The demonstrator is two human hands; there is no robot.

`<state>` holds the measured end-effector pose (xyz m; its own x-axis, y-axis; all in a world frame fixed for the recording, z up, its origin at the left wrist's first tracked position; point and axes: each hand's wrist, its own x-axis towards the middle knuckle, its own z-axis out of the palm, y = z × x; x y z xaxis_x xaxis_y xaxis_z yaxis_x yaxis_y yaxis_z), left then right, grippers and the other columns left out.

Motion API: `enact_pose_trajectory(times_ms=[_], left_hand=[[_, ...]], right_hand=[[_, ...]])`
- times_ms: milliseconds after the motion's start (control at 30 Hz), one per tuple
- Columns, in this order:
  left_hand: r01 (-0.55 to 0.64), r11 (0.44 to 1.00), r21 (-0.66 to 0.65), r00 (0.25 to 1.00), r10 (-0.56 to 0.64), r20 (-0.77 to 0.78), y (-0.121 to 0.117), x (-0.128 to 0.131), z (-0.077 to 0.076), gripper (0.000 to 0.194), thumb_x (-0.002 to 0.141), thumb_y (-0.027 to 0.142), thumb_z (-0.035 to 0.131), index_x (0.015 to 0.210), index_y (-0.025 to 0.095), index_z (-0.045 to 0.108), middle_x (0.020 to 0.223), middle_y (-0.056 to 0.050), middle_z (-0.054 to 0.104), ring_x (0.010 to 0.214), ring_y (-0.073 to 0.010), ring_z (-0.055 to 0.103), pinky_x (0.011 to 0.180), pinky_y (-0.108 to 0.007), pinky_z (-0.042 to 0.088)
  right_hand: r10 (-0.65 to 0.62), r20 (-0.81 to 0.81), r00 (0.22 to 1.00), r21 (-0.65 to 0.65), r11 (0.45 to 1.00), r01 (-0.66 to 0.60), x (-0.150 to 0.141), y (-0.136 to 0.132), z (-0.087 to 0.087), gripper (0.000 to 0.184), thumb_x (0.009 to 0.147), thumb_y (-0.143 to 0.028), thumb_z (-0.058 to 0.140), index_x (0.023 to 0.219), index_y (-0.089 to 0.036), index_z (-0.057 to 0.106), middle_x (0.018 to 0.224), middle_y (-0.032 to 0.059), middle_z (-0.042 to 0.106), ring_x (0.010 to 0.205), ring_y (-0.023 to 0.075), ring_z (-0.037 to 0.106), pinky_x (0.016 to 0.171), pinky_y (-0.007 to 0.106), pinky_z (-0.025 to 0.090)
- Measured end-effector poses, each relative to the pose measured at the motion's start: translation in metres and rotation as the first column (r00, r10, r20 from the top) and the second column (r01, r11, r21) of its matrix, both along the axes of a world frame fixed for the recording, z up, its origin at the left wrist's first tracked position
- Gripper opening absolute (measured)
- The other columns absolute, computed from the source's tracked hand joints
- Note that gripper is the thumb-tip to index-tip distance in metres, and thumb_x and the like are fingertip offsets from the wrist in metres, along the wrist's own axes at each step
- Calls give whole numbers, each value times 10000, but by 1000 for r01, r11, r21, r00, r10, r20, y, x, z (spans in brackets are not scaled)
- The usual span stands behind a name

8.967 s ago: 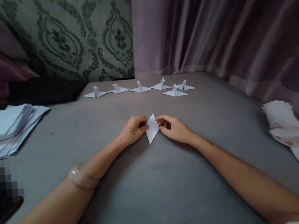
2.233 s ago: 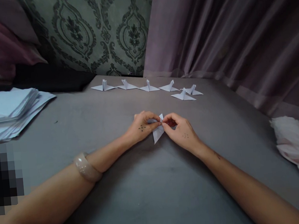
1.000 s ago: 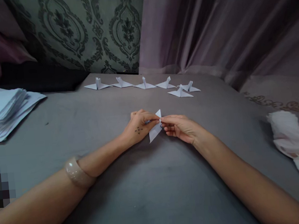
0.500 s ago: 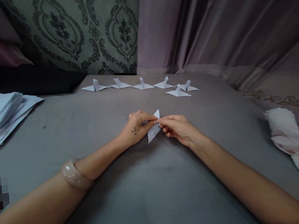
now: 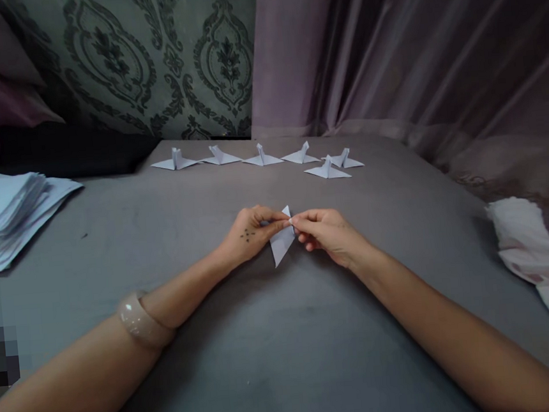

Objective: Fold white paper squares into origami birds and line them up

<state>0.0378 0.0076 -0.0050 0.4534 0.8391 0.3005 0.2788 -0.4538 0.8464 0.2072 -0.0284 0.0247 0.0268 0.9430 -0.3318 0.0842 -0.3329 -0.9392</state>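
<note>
A small white folded paper piece (image 5: 281,242) sits upright in the middle of the grey surface (image 5: 277,347), its point touching the cloth. My left hand (image 5: 248,234) pinches its left side with thumb and forefinger. My right hand (image 5: 327,234) pinches its upper right edge, fingertips meeting those of the left hand. A pale bangle (image 5: 143,320) circles my left forearm.
Several finished white folded paper figures (image 5: 261,159) stand in a row at the far edge. A stack of white paper sheets (image 5: 8,213) lies at the left. A crumpled white cloth (image 5: 543,259) lies at the right. A curtain and patterned wall rise behind.
Both hands stay on the folded paper piece and have shifted only slightly. The right fingers have moved a little along its upper edge.
</note>
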Motion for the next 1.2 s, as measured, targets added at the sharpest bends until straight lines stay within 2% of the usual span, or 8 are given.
enact_pose_trajectory(times_ms=[100, 233, 367, 567, 700, 900, 1200], left_hand=[[7, 999, 33, 1000, -6, -26, 0, 0, 0, 158, 850, 309, 625, 901, 236, 756, 875, -20, 746, 825, -167, 662, 815, -293, 498], [-5, 997, 82, 999, 9, -45, -1, 0, -2, 157, 859, 299, 613, 909, 244, 752, 873, -19, 742, 823, -169, 658, 811, -303, 492], [-33, 993, 112, 996, 42, -82, -1, 1, -2, 137, 846, 294, 632, 895, 237, 748, 861, -20, 739, 825, -174, 655, 809, -305, 487], [-12, 993, 114, 996, 22, -83, -3, 1, 1, 145, 861, 288, 614, 897, 245, 747, 865, -17, 743, 824, -172, 650, 805, -306, 482], [19, 996, 82, 999, -15, -53, -3, 1, 4, 154, 861, 289, 616, 916, 232, 749, 883, -24, 748, 827, -172, 650, 809, -307, 480], [26, 999, 21, 1000, -26, 3, -2, 1, 3, 143, 834, 295, 655, 876, 206, 759, 845, -34, 746, 801, -164, 650, 794, -285, 486], [127, 980, -153, 987, -110, 115, 1, 1, 0, 151, 824, 281, 673, 871, 168, 760, 892, -58, 737, 851, -165, 656, 792, -254, 485]], right_hand=[[2, -75, 997, -85, 996, -9, 2, 2, 2, 102, 739, -235, 684, 675, -160, 661, 641, 6, 598, 502, 64, 505, 392, 161, 388], [12, -21, 1000, -43, 999, -13, 4, 4, -1, 177, 710, -309, 729, 660, -155, 657, 602, -11, 568, 489, 60, 490, 373, 158, 351], [9, -1, 1000, -30, 1000, -9, 3, 4, -3, 157, 697, -279, 726, 641, -155, 648, 575, -26, 544, 466, 52, 462, 357, 156, 321], [-7, -93, 996, -119, 993, -4, 5, 4, 2, 106, 706, -214, 704, 654, -139, 650, 591, -15, 562, 464, 45, 463, 359, 143, 338], [-17, -220, 975, -184, 983, -24, 6, 3, 1, 78, 722, -186, 684, 681, -127, 653, 630, -7, 582, 476, 35, 466, 370, 129, 352], [-74, -106, 992, -104, 993, 63, -1, -2, -4, 133, 719, -235, 700, 666, -136, 628, 553, -37, 518, 453, 42, 438, 355, 141, 327], [-55, -51, 997, -73, 996, 51, -1, -5, -3, 111, 729, -200, 648, 636, -146, 621, 552, -29, 519, 446, 55, 449, 351, 167, 319]])
